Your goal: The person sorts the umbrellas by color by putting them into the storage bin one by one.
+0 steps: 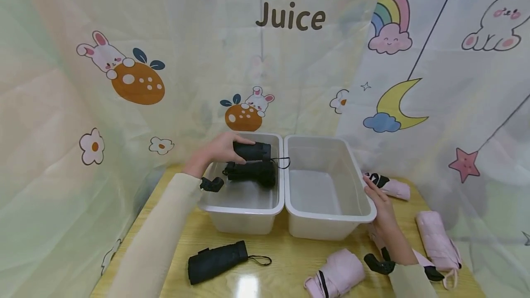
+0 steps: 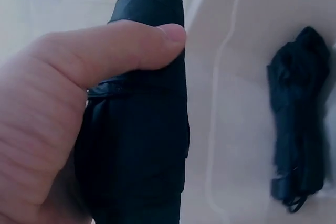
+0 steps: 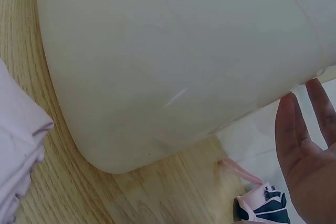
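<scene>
L hand holds a black umbrella over the left bin; R hand rests flat on the right bin.

L hand (image 1: 221,148) is curled round a folded black umbrella (image 1: 252,151), thumb across the sleeve, held just above the left bin (image 1: 242,208), w/ a second black umbrella (image 1: 252,172) lying inside, right below it. R hand (image 1: 383,203) has straight fingers, flat against the outer wall of the right bin (image 1: 331,215) at its 3 o'clock side, gripping nothing. A third black umbrella (image 1: 217,261) lies on the bench (image 1: 285,261) at 6 o'clock of the left bin; pink umbrellas (image 1: 337,275) sit around the R wrist. Risks, as I judge: the wrist strap (image 1: 283,163) dangles over the rim btwn bins and could snag there; a loose release could leave the umbrella propped on the one below.
</scene>
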Demonstrator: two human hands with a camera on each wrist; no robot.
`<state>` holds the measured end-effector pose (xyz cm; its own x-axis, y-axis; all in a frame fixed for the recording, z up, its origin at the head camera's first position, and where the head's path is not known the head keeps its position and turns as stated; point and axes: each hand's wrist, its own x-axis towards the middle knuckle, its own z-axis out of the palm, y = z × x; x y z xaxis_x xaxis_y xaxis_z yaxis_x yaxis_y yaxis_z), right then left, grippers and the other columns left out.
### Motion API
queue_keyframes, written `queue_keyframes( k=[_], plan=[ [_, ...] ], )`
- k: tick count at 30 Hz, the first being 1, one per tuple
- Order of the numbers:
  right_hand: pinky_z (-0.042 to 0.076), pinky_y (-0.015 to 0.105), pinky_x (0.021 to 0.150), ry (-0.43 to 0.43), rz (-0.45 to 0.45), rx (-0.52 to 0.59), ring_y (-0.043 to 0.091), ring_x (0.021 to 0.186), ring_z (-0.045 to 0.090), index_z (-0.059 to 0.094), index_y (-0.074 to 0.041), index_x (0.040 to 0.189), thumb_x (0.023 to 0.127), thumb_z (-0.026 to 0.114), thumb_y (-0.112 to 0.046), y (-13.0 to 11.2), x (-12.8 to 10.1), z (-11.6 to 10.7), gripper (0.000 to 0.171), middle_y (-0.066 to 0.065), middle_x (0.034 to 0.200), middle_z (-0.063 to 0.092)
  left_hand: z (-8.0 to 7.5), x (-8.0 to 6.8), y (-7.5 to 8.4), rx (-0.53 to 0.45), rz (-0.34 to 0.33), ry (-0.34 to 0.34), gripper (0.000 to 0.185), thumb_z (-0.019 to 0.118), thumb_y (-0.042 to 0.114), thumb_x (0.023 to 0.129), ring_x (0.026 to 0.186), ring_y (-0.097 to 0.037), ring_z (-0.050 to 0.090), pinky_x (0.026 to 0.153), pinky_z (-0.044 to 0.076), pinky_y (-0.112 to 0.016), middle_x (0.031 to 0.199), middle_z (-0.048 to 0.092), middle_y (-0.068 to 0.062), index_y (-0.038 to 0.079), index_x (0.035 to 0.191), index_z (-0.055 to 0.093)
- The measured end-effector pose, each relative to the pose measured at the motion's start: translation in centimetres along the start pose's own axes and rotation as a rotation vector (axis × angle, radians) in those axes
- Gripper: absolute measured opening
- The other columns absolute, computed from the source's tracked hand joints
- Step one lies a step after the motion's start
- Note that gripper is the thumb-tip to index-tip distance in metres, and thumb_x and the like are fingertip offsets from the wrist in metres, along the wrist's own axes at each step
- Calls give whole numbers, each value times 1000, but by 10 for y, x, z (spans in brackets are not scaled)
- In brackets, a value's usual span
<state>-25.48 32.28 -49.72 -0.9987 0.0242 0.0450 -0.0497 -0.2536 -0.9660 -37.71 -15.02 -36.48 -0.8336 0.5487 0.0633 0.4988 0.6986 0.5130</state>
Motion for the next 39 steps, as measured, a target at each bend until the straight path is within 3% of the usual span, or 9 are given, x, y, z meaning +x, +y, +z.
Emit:
queue_keyframes(
  k=[7,12,18,24,32,39],
  plan=[
    [49,21,86,-29,7,30,-2,112,55,30,-15,153,103,50,-22,-2,1,0,55,-24,131,53,19,15,-3,67,-29,-51,60,88,21,73,102,-19,54,86,48,-35,123,63,0,28,128,66],
    [48,20,86,-26,-24,32,-2,113,53,33,-16,152,103,49,-21,-1,0,-2,52,-23,136,50,35,24,-15,74,-93,-61,60,89,22,70,105,-19,53,87,47,-35,124,63,1,33,125,68],
    [47,19,87,-20,-36,25,-4,114,52,37,-19,151,104,48,-21,0,0,-1,49,-23,138,48,60,29,-28,-7,-172,-97,60,91,20,67,104,-20,54,86,47,-34,122,63,2,35,122,69],
    [48,20,86,-30,-60,27,-2,114,53,43,-21,148,104,48,-19,1,1,-1,45,-22,136,50,78,34,-34,-104,-155,-125,62,92,17,65,113,-20,53,90,46,-33,126,62,-1,30,121,70],
    [48,20,86,-34,-58,47,-2,113,53,34,-16,152,104,47,-19,2,1,3,50,-26,131,52,91,36,-44,-23,-188,-161,61,94,17,62,120,-20,51,97,43,-32,127,62,-3,30,118,72],
    [48,21,87,-26,-29,108,0,113,55,34,-18,152,104,47,-18,1,-1,3,50,-24,132,53,101,40,-47,-71,-216,-199,59,93,19,63,122,-20,49,99,42,-34,131,59,-3,31,117,73]
  ],
)
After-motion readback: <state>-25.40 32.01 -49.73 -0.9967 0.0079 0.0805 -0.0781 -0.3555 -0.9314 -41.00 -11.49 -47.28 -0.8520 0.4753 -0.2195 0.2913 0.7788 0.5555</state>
